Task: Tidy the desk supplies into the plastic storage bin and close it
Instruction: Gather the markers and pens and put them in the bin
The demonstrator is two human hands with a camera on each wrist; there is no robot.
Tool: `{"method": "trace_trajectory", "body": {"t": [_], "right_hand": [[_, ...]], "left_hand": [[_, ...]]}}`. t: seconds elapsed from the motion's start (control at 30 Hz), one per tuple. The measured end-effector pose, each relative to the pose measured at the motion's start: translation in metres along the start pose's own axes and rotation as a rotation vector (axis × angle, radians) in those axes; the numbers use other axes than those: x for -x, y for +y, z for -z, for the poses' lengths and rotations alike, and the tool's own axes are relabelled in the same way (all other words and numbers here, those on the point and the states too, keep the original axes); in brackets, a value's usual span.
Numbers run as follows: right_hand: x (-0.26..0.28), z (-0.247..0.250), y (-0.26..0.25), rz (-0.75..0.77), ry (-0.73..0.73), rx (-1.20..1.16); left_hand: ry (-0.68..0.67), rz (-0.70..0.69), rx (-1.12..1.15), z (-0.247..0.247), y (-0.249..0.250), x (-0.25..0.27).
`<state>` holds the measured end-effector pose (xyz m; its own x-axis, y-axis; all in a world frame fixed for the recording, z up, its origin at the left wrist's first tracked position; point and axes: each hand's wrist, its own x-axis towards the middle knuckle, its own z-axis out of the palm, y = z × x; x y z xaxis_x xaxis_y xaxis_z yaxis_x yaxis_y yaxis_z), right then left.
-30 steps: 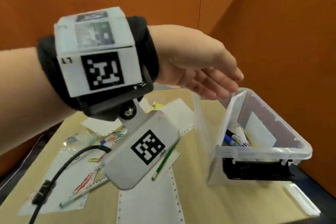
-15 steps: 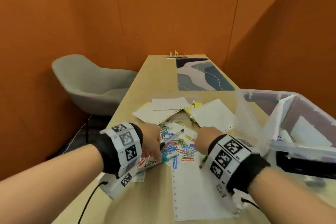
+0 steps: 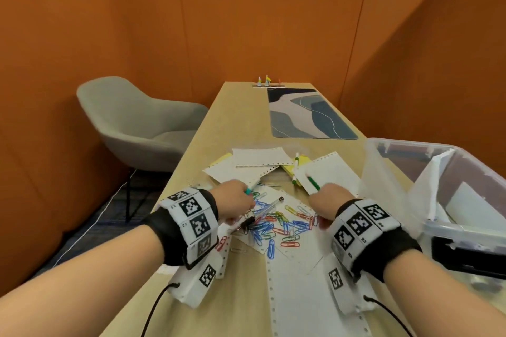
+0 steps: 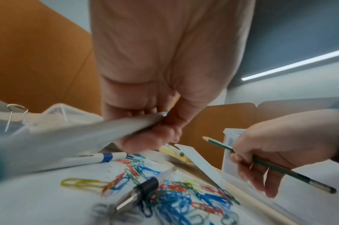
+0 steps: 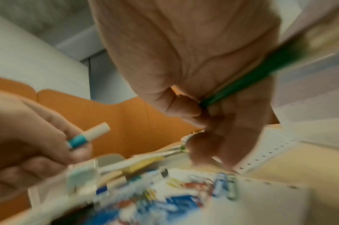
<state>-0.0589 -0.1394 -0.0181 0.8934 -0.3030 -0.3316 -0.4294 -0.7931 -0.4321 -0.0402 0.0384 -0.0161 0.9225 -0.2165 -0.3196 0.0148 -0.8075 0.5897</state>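
Now lifting off the paper, unlike half a second back when both were pressing down among the clips, and each coming up with something. Left hand (image 3: pixel 232 200) curling round a white marker with a teal band (image 5: pixel 87 137), its end poking out past the knuckles. Right hand (image 3: pixel 328 200) pinching a green wooden pencil (image 4: pixel 260 162) between thumb and fingers, sharpened point aiming away toward the far side. Meaning two more supplies gathered and ready for carrying over to the clear plastic storage bin (image 3: pixel 383 150), standing open at the right edge, just beside the right wrist, with white sheets propped inside and a dark block low against its near wall; no lid in view, so closing not yet possible to judge.

Leaving plenty behind: a heap of coloured paper clips (image 3: pixel 282 224) between the hands, a clear ballpoint pen with a black cap (image 3: pixel 260 213) lying across them, perforated white sheets (image 3: pixel 260 157) fanning out farther off, yellow sticky notes (image 3: pixel 290 169) peeking from under, another white marker near those.

Sitting on a long pale wooden desk (image 3: pixel 232 117), with a blue-and-grey patterned mat (image 3: pixel 306 115) at the far end and a grey upholstered chair (image 3: pixel 131 117) at the left. Closing everything in with orange walls (image 3: pixel 246 8).
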Motion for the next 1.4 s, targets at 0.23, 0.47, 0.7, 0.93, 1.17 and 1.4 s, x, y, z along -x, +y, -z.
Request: {"method": "trace_trajectory", "body": {"t": [0.23,0.47,0.7,0.93,1.17,1.4], "right_hand": [[-0.023,-0.003,-0.02,0.099,0.159,-0.13],[-0.055,-0.013,-0.029,0.051,0.205,-0.095],[-0.066,-0.009,-0.039,0.016,0.193,-0.016],[-0.055,0.015,-0.032,-0.005,0.23,-0.361],[-0.023,0.017,-0.023,0.05,-0.031,-1.058],[-0.013,0.004,-0.011,0.19,-0.19,-1.347]], "left_hand": [[-0.054,0.024,-0.476,-0.015,0.01,-0.019],[-0.11,0.026,-0.34,-0.017,0.01,-0.02],[-0.099,0.049,-0.07,0.015,0.008,-0.007],[0.033,-0.051,0.25,0.058,0.004,0.006],[-0.015,-0.048,0.574,0.057,0.011,0.002],[-0.064,-0.079,0.609,0.054,0.019,0.005]]}}
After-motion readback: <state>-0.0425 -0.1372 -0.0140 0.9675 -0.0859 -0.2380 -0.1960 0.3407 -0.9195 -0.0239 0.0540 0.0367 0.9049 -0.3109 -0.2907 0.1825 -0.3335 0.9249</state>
